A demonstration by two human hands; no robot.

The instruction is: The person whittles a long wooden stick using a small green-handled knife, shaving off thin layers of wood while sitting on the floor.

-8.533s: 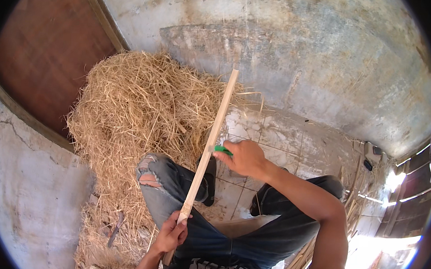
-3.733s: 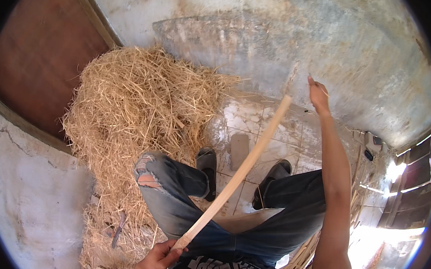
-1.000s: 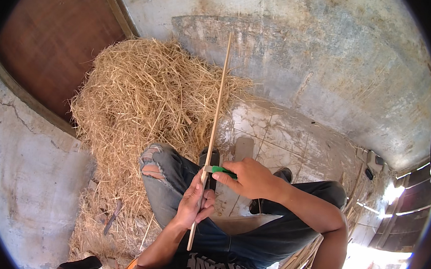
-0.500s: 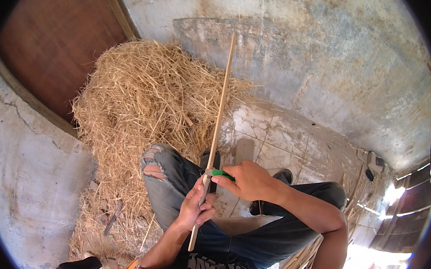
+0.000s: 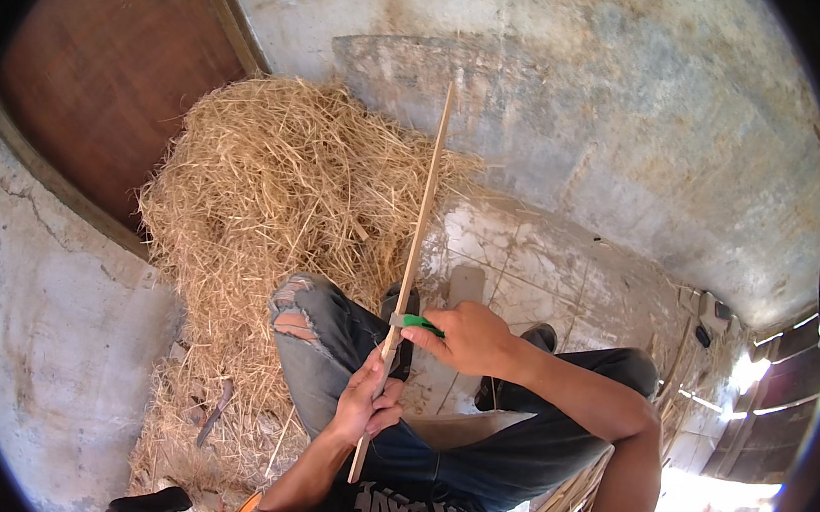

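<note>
A long, slim wooden strip [image 5: 421, 221] slants from my lap up toward the far wall. My left hand [image 5: 361, 405] is closed round its lower part, with the near end sticking out below the fist. A greyish patch or piece shows against the strip at my fingers; I cannot tell what it is. My right hand [image 5: 472, 341] grips a green-handled knife [image 5: 422, 324]. Its short grey blade lies across the strip, just beyond my left hand. The fingers of my right hand hide part of the handle.
A large straw heap [image 5: 284, 169] lies ahead to the left, against the stained wall [image 5: 643, 129] and a brown door panel [image 5: 111, 78]. A curved dark-bladed tool [image 5: 216, 413] rests at its lower edge. Several thin strips [image 5: 559, 504] lie beside my right leg.
The wooden strip has slid slightly toward me, its far tip now lower and a little to the right. The blade has shifted slightly away along it, and my left hand a little left.
</note>
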